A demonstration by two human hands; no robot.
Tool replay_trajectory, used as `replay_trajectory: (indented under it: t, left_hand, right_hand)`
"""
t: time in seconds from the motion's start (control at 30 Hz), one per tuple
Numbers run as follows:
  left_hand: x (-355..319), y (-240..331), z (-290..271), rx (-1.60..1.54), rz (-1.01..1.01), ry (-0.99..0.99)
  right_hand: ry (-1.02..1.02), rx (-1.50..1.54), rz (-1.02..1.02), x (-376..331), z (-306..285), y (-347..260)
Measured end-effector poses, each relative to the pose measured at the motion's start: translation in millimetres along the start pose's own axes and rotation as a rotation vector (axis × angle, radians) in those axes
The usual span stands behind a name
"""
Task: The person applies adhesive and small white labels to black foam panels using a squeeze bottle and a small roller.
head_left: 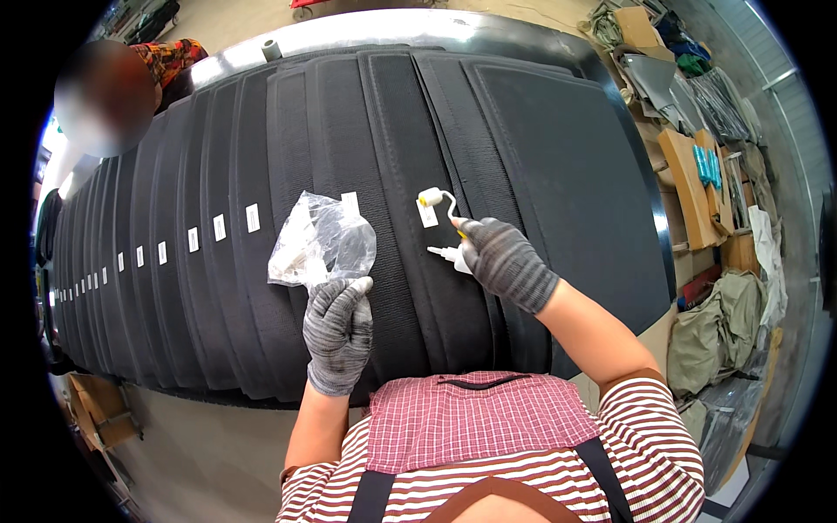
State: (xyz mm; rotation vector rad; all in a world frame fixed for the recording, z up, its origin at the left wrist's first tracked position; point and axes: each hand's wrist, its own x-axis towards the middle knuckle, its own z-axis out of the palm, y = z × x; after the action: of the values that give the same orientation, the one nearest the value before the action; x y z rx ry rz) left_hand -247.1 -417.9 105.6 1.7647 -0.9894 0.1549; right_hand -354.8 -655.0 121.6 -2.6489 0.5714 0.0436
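Note:
My left hand (338,334), in a grey knit glove, pinches the lower end of a clear plastic bag (344,240). Pale pieces show through the bag, too unclear to name. In my right hand (510,264), also gloved, are a small paint roller (431,199) with a white head and a white squeeze bottle (452,256) with a narrow nozzle pointing left. The roller head is at the upper part of a white label (427,216) on a black padded panel (401,131); whether it touches cannot be told. Another label (350,203) is partly behind the bag.
Overlapping black panels (558,157) cover the long table, several with a white label (253,218). A person (174,70) is at the far left. A grey roll (272,50) stands on the table's far edge (384,33). Cardboard (684,192) and covered goods (719,331) line the right side.

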Motion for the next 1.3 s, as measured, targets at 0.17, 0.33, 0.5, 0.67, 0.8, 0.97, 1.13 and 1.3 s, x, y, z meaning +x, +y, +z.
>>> replay_trajectory:
  t: [0.17, 0.33, 0.5, 0.67, 0.8, 0.97, 1.13, 1.3]
  left_hand:
    - [-2, -14, -28, 0.211, -0.031, 0.213]
    - [21, -25, -33, 0.421, -0.173, 0.021]
    - [21, -29, -17, 0.281, -0.265, -0.022]
    - [15, -25, -2, 0.221, -0.17, -0.001]
    - [-1, -32, 12, 0.171, -0.162, 0.07]
    - [-36, -51, 22, 0.142, -0.226, 0.23]
    - [-65, -63, 31, 0.214, -0.118, 0.152]
    - [-77, -69, 36, 0.205, -0.184, 0.153]
  right_hand:
    - [-0.242, 0.13, 0.035, -18, -16, -22]
    - [0.221, 0.034, -0.415, -48, 39, -28]
    - [0.17, 0.027, -0.349, -43, 35, -22]
    - [0.118, -0.093, 0.08, -35, 42, 30]
    - [0.209, 0.535, 0.14, -50, 46, 50]
    - [0.445, 1.005, 0.27, -44, 13, 94]
    - [0.485, 0.91, 0.29, -21, -6, 123]
    - [0.346, 0.948, 0.353, 2, -10, 119]
